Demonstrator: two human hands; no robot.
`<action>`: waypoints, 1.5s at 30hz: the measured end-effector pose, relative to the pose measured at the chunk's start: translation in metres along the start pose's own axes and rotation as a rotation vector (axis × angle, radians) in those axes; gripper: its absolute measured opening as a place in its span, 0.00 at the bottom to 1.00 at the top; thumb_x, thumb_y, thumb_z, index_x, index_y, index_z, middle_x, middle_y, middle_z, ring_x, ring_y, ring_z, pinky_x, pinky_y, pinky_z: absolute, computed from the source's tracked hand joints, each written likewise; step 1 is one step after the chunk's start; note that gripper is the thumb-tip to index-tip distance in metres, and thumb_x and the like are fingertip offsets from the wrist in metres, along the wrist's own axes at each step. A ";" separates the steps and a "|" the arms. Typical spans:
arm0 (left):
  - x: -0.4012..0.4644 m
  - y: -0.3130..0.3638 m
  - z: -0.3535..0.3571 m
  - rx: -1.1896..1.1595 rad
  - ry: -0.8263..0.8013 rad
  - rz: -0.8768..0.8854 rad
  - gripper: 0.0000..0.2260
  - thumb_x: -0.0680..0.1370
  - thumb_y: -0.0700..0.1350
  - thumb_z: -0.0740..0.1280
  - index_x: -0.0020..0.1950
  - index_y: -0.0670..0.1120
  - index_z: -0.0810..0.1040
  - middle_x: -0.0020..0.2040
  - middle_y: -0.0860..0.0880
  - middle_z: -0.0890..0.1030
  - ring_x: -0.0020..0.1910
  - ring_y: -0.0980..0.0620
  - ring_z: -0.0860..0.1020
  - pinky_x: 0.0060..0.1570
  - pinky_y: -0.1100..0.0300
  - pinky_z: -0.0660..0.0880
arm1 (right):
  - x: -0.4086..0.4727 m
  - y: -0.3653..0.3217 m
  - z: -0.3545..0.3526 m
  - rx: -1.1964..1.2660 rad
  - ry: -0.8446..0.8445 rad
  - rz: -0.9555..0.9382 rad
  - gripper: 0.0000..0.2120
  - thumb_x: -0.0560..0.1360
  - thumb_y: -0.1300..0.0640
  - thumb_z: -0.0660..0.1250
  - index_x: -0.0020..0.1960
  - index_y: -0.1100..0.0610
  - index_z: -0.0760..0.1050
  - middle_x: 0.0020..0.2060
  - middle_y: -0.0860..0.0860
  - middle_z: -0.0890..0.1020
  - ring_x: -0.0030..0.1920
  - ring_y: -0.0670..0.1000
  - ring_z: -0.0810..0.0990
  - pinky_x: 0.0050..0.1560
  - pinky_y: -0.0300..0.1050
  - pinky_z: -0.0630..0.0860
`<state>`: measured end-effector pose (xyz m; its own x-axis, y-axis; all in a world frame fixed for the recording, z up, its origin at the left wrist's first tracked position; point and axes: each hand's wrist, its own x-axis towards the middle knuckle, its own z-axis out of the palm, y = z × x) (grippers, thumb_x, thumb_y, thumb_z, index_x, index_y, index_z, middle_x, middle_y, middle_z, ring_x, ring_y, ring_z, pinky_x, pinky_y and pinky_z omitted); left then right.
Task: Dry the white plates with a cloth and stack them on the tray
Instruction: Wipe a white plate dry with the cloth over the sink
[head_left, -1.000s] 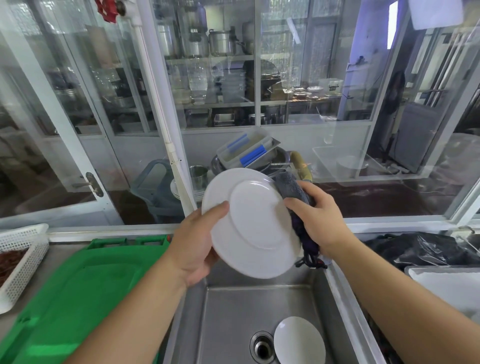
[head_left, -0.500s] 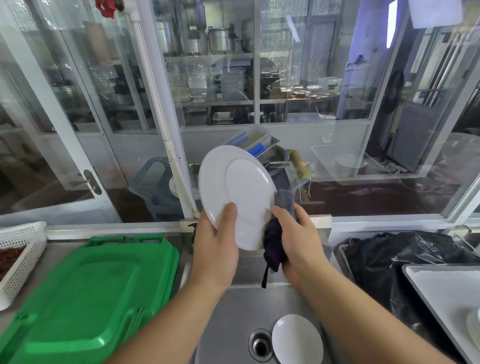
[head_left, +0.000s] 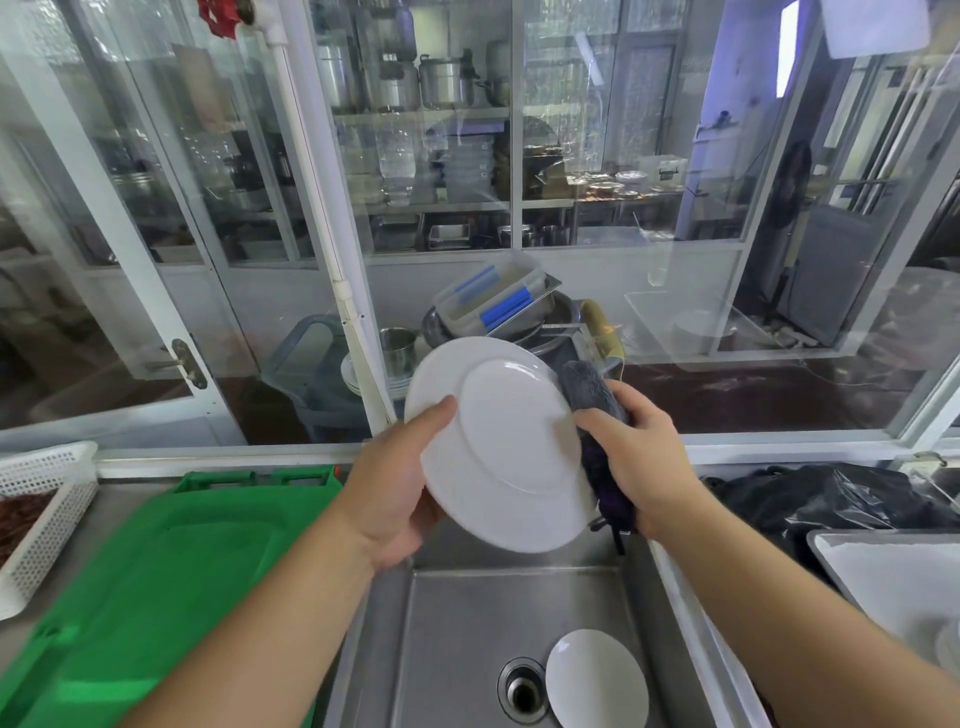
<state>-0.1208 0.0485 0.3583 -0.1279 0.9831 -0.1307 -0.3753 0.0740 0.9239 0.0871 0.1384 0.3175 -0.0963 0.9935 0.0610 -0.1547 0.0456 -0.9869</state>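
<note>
I hold a white plate (head_left: 506, 447) tilted above the steel sink (head_left: 447, 623), its underside facing me. My left hand (head_left: 395, 493) grips its left rim, thumb on the underside. My right hand (head_left: 634, 457) grips a dark grey-purple cloth (head_left: 592, 400) against the plate's right edge; part of the cloth hangs below the hand. A second white plate (head_left: 597, 680) lies in the sink beside the drain (head_left: 522, 691). A metal tray (head_left: 883, 582) sits at the right, with the edge of another plate (head_left: 948, 644) on it.
A green plastic board (head_left: 135, 577) covers the counter at left, with a white perforated basket (head_left: 47, 499) beyond it. A black plastic bag (head_left: 821, 499) lies behind the tray. Glass windows stand right behind the sink, with stacked containers (head_left: 493, 306) outside.
The plate has turned from nearly upright to tilted flatter and dropped a little. My right hand with the cloth has shifted from under the plate's lower edge up to its right rim.
</note>
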 end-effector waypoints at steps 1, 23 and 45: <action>0.000 0.000 0.000 -0.008 0.017 0.013 0.13 0.79 0.49 0.70 0.62 0.48 0.82 0.58 0.43 0.87 0.61 0.39 0.84 0.67 0.39 0.77 | 0.001 -0.001 0.000 -0.005 0.009 -0.005 0.13 0.72 0.59 0.70 0.53 0.46 0.85 0.34 0.56 0.80 0.33 0.55 0.74 0.35 0.51 0.74; 0.002 -0.037 0.019 0.074 0.036 0.301 0.11 0.73 0.57 0.74 0.54 0.66 0.86 0.57 0.56 0.87 0.56 0.56 0.85 0.50 0.57 0.83 | -0.021 0.015 0.037 0.318 0.178 0.174 0.05 0.75 0.61 0.70 0.50 0.54 0.82 0.37 0.56 0.79 0.34 0.54 0.76 0.33 0.48 0.75; 0.012 -0.055 0.004 0.251 0.099 0.303 0.14 0.72 0.64 0.68 0.54 0.64 0.86 0.52 0.52 0.89 0.54 0.52 0.87 0.53 0.52 0.83 | -0.049 -0.007 0.046 -0.750 -0.055 -0.546 0.12 0.81 0.47 0.66 0.54 0.54 0.81 0.50 0.47 0.76 0.49 0.48 0.77 0.49 0.42 0.72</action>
<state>-0.0979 0.0574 0.3079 -0.2912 0.9466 0.1383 -0.0730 -0.1661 0.9834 0.0478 0.0844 0.3281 -0.2464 0.8091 0.5336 0.4823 0.5799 -0.6566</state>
